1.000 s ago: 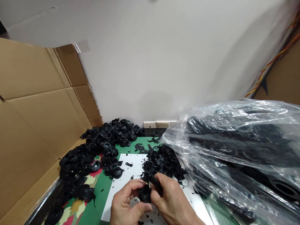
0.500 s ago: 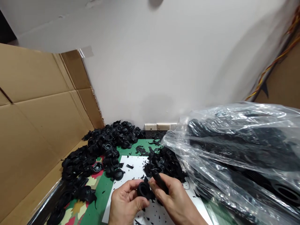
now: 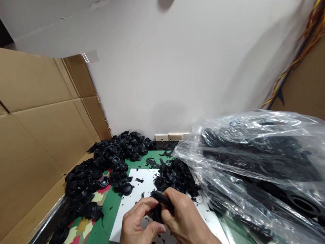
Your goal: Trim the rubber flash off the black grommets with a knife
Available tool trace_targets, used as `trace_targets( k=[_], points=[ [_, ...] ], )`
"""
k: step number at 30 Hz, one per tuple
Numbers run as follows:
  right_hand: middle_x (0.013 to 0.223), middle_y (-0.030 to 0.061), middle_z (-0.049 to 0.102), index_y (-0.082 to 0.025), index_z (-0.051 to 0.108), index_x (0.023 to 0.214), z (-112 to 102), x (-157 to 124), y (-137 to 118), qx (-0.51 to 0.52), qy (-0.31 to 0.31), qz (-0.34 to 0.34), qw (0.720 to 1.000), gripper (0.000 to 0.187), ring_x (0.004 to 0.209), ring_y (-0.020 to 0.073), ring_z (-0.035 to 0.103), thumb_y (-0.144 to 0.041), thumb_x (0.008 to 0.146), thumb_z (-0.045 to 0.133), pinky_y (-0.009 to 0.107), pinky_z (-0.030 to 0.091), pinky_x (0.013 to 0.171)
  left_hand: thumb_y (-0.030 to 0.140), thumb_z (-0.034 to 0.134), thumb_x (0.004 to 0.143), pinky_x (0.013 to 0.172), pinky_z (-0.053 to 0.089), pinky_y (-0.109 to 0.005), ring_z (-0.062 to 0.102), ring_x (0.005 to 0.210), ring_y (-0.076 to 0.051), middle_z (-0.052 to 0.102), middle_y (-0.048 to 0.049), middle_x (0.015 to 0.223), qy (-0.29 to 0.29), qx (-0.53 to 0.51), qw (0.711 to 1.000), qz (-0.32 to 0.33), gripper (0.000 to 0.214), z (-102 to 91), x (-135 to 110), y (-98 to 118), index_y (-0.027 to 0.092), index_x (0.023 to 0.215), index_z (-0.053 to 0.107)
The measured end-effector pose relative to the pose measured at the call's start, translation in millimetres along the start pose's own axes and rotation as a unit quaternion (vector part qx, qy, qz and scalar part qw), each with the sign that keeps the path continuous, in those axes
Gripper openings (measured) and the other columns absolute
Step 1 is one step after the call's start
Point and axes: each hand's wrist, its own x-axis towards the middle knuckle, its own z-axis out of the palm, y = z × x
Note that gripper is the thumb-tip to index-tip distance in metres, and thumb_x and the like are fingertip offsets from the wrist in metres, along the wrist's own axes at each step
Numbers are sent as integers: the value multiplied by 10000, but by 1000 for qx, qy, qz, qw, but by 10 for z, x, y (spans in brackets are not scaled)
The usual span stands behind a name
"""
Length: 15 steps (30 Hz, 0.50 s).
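Observation:
Low in the middle of the view both my hands are closed round one black rubber part (image 3: 157,212). My left hand (image 3: 138,222) pinches it from the left with thumb and fingers. My right hand (image 3: 184,218) covers its right side and grips a dark tool handle (image 3: 162,198) that lies across the top of the part. The hands hover over a white sheet (image 3: 132,200) strewn with black scraps.
A long heap of black rubber parts (image 3: 101,169) runs along the left, beside a brown cardboard wall (image 3: 38,128). A smaller pile of trimmings (image 3: 175,178) lies just beyond my hands. A clear plastic bag (image 3: 254,162) full of black parts fills the right side.
My hands have closed in on the part, which is now more hidden between the fingers. The tool handle has tipped flatter across it. The view shifted slightly.

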Motion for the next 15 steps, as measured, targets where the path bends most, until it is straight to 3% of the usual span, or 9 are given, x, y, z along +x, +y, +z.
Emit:
trace_targets(
  k=[2, 6, 10, 15],
  points=[
    [589, -2, 521, -220, 392, 608, 1, 10, 42, 15, 28, 35, 999, 152, 554, 157, 488, -94, 679, 437, 244, 313, 523, 257, 896, 421, 674, 537, -231, 675, 719, -218, 763, -47, 764, 37, -79, 995, -56, 322, -3, 8, 22, 200, 716, 781],
    [603, -17, 477, -215, 430, 637, -26, 29, 91, 140, 52, 73, 986, 108, 579, 156, 480, -201, 743, 414, 250, 363, 543, 312, 920, 357, 542, 550, -218, 648, 559, -168, 734, -41, 615, 57, -176, 968, -172, 439, -27, 57, 61, 148, 735, 767],
    [578, -38, 443, -206, 466, 653, -80, 36, 75, 243, 12, 88, 966, 111, 540, 143, 477, -262, 744, 437, 246, 376, 513, 321, 926, 335, 537, 575, -252, 637, 565, -168, 715, -51, 607, 62, -210, 954, -203, 473, -36, 86, 55, 110, 717, 744],
    [608, -26, 519, -186, 548, 720, -87, 48, 119, 290, 25, 69, 954, 83, 548, 147, 503, -242, 711, 486, 245, 400, 496, 312, 929, 328, 516, 572, -261, 629, 561, -167, 695, -40, 601, 67, -206, 954, -207, 476, -26, 82, 35, 112, 710, 728]
  ],
)
